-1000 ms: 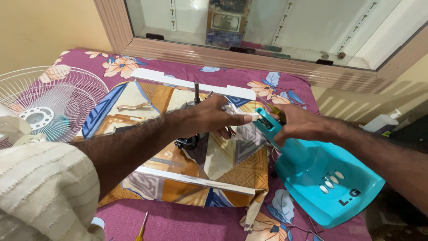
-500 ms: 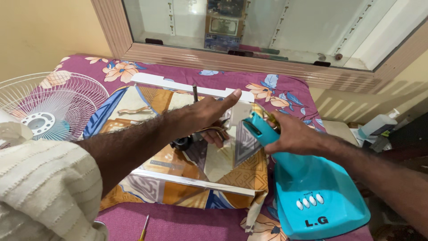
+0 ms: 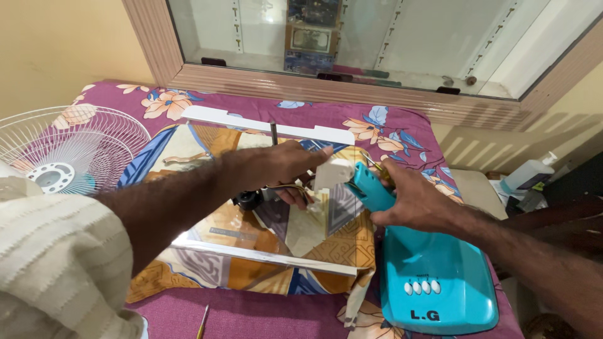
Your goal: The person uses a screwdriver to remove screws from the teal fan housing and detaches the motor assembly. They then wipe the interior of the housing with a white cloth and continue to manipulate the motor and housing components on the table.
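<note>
My left hand (image 3: 286, 166) reaches across a glossy patterned sheet (image 3: 251, 232) and grips a small white part (image 3: 333, 172) with wires and a dark motor piece (image 3: 249, 199) beneath it. My right hand (image 3: 411, 201) is closed around the neck of a turquoise fan base (image 3: 433, 282), whose stem tip (image 3: 367, 185) meets the white part. The base has a row of white buttons at its front. Both hands are close together over the sheet's right side.
A white wire fan guard (image 3: 69, 157) lies at the left on the purple floral cloth (image 3: 188, 103). A wood-framed window (image 3: 352, 37) runs along the back. A yellow-handled tool tip (image 3: 202, 321) shows at the bottom edge. A white bottle (image 3: 527, 172) stands at the right.
My right hand has pulled the turquoise base nearer, its stem now against the white part. My left hand has closed over that white part instead of lying flat above it.
</note>
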Action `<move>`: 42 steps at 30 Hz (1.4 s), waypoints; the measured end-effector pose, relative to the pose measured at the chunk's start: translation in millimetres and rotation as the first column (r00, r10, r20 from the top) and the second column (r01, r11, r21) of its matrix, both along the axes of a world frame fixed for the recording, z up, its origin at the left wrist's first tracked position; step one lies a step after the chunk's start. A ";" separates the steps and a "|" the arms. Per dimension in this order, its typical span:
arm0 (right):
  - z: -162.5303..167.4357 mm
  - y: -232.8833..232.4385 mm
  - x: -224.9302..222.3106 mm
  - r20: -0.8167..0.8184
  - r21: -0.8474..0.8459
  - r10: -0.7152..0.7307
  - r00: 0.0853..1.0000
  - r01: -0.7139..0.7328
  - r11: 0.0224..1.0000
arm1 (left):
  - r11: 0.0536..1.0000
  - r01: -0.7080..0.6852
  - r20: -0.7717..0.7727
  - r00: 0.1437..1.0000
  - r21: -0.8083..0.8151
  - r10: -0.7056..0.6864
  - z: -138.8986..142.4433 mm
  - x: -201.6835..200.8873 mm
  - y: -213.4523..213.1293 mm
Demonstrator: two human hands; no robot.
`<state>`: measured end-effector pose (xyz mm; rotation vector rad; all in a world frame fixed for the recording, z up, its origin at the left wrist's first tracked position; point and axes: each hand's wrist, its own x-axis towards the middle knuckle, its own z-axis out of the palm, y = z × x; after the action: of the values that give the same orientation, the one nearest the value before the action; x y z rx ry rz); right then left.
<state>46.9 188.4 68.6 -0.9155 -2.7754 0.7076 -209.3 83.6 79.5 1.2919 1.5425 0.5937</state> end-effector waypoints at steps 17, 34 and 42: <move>4.1 1.3 0.1 0.047 0.015 -0.059 0.997 0.058 0.998 | 0.789 0.322 -0.385 0.915 0.523 -0.118 -22.0 -2.9 -9.3; 3.5 -2.4 1.7 0.013 0.059 -0.045 0.999 0.045 0.997 | 0.754 0.102 -0.463 0.840 0.649 0.285 -20.7 32.1 -24.5; 9.8 -7.1 -3.9 0.083 0.092 -0.092 0.992 0.084 0.992 | 0.686 -0.100 -0.190 0.923 0.721 0.334 -18.4 27.5 -32.3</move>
<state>43.0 181.3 78.4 -1.0672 -2.7949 0.5396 -181.8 51.3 61.1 1.8483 1.8265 1.2846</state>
